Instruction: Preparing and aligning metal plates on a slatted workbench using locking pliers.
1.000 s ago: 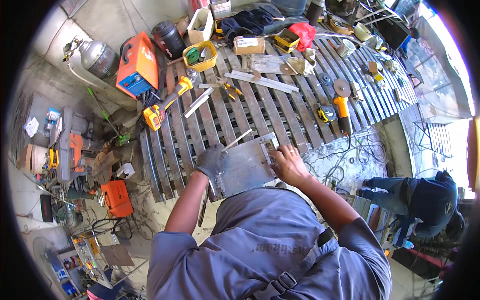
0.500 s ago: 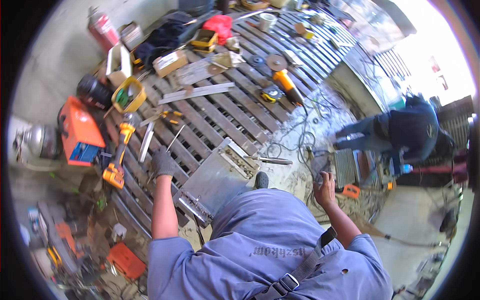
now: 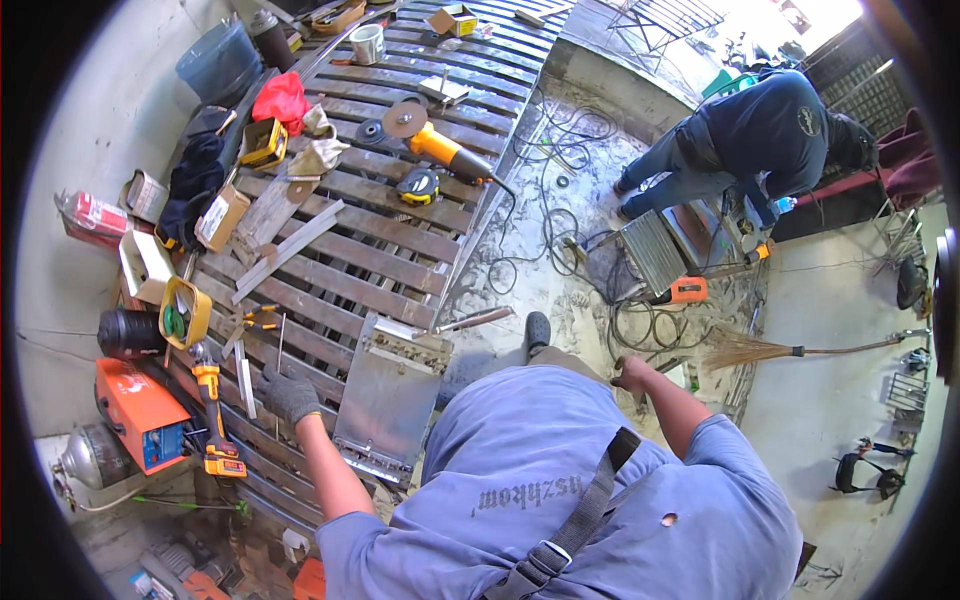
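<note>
My left hand (image 3: 291, 396), in a dark grey work glove, is over the slatted metal bench (image 3: 385, 262). A thin metal rod (image 3: 280, 342) sticks out above and below the glove, whose fingers look closed around it. To its left lie a short metal strip (image 3: 245, 380) and orange-handled pliers (image 3: 258, 318). Right of the glove rests a flat sheet-metal panel (image 3: 385, 400) with dirty, hinge-like strips along its ends. A long dark-handled tool (image 3: 478, 319) reaches past its far corner. My bare right hand (image 3: 630, 375) hangs over the floor, fingers curled, nothing visible in them.
A cordless angle grinder (image 3: 211, 415) lies by an orange machine (image 3: 140, 412). Farther off are a corded grinder (image 3: 440, 148) and tape measure (image 3: 418, 186). A co-worker (image 3: 765, 135) bends at the right near coiled cables (image 3: 560, 235), an orange tool (image 3: 682, 291) and a broom (image 3: 750, 348).
The whole view has turned, with the bench shifting left and more floor showing at right. My left hand stays by the rod; my right hand is nearer my body, fingers still curled.
</note>
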